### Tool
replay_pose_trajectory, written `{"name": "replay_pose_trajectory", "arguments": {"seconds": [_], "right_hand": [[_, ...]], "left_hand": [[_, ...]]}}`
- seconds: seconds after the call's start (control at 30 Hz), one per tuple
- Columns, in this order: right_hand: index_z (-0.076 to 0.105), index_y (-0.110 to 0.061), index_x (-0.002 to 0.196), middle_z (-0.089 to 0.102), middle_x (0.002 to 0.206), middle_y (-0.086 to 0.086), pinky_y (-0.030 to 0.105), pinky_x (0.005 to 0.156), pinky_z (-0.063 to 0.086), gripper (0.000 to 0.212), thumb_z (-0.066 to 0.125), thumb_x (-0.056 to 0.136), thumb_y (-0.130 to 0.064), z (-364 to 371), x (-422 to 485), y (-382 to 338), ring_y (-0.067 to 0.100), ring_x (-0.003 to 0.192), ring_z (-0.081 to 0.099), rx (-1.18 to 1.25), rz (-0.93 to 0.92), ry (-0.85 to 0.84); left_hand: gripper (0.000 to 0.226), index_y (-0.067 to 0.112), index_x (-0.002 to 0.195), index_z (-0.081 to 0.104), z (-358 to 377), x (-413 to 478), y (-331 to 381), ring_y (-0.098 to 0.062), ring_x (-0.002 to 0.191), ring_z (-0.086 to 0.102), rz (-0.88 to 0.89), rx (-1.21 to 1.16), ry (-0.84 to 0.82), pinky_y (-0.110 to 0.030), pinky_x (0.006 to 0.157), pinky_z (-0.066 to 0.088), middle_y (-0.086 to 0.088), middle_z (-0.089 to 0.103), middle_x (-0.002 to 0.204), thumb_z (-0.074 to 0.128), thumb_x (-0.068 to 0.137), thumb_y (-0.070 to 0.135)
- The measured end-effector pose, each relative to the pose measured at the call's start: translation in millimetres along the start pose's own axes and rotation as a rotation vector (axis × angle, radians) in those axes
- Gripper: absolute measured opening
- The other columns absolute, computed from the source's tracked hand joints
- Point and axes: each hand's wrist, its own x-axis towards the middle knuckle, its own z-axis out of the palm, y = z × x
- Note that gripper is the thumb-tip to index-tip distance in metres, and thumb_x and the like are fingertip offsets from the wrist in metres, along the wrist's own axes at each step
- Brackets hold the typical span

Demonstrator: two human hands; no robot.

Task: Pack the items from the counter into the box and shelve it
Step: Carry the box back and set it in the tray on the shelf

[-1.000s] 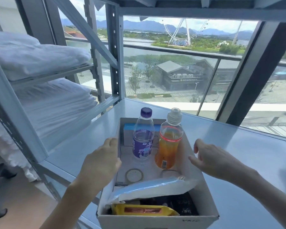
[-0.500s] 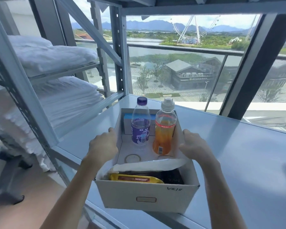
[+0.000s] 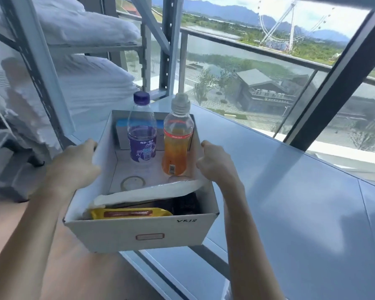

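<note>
Left hand (image 3: 74, 167), right hand (image 3: 218, 169) on box (image 3: 117, 232) walls, left fingers hidden

One box (image 3: 139, 232), two bottles (image 3: 142, 137) (image 3: 177, 146), one yellow packet (image 3: 128, 213), one white pouch (image 3: 147, 192), perhaps one carton (image 3: 122, 135)

Blurred, illegible front label (image 3: 150, 237) on box (image 3: 108, 234)

Pretty plain tbh: left hand (image 3: 74, 169) and right hand (image 3: 218, 167) both bare, forearms (image 3: 30, 245) bare too, plus a sliver of white cloth (image 3: 226, 290) by the right elbow, can't tell what.
</note>
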Motion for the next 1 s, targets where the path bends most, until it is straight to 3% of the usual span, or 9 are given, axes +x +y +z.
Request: {"name": "replay_pose_trajectory", "arguments": {"seconds": [0.17,0.3,0.5,0.7,0.8,1.0], "right_hand": [[0.044,-0.015,0.095,0.048,0.077,0.003,0.031,0.057,0.037,0.021,0.045,0.075,-0.010,-12.2,-51.1,-56.9,0.031,0.074,0.049,0.108,-0.261,-0.106],[0.046,-0.006,0.108,0.049,0.087,0.010,0.033,0.064,0.035,0.028,0.045,0.080,-0.003,-12.0,-88.7,-102.0,0.032,0.079,0.048,0.132,-0.454,-0.215],[0.048,-0.010,0.110,0.060,0.101,0.020,0.037,0.070,0.042,0.021,0.044,0.091,-0.016,33.8,-142.7,-185.3,0.037,0.095,0.057,0.156,-0.672,-0.325],[0.048,-0.010,0.117,0.056,0.094,0.015,0.035,0.071,0.040,0.027,0.044,0.093,-0.019,82.2,-236.6,-278.1,0.037,0.096,0.056,0.209,-0.889,-0.440],[0.048,-0.010,0.121,0.060,0.108,0.018,0.037,0.077,0.044,0.031,0.045,0.092,-0.019,104.8,-286.4,-321.0,0.038,0.099,0.055,0.233,-0.957,-0.503],[0.048,-0.016,0.119,0.058,0.105,0.017,0.034,0.072,0.040,0.031,0.047,0.088,-0.018,148.9,-386.2,-400.3,0.038,0.095,0.054,0.196,-1.113,-0.583]], "left_hand": [[0.021,0.019,0.088,0.044,-15.2,-53.5,-45.7,-0.035,0.074,0.052,-0.133,-0.031,0.121,-0.037,0.061,0.042,-0.010,0.053,0.074,0.062,0.078,0.017],[0.023,0.017,0.092,0.045,-24.6,-102.7,-90.1,-0.033,0.070,0.052,-0.281,-0.004,0.189,-0.032,0.057,0.036,-0.010,0.054,0.076,0.062,0.076,0.016],[0.019,0.013,0.085,0.041,-45.5,-190.8,-169.3,-0.031,0.061,0.049,-0.537,0.031,0.252,-0.029,0.049,0.029,-0.009,0.049,0.067,0.057,0.076,0.010],[0.021,0.016,0.082,0.039,-81.7,-291.9,-259.0,-0.028,0.060,0.050,-0.786,0.075,0.306,-0.029,0.048,0.028,-0.007,0.049,0.066,0.058,0.076,0.009],[0.021,0.018,0.091,0.040,-104.3,-340.6,-298.2,-0.026,0.062,0.049,-0.887,0.121,0.306,-0.028,0.048,0.029,-0.005,0.050,0.069,0.057,0.079,0.011],[0.028,0.013,0.108,0.044,-139.4,-431.7,-363.4,-0.015,0.054,0.037,-1.104,0.145,0.317,-0.028,0.049,0.029,-0.002,0.044,0.069,0.054,0.083,0.009]]}}
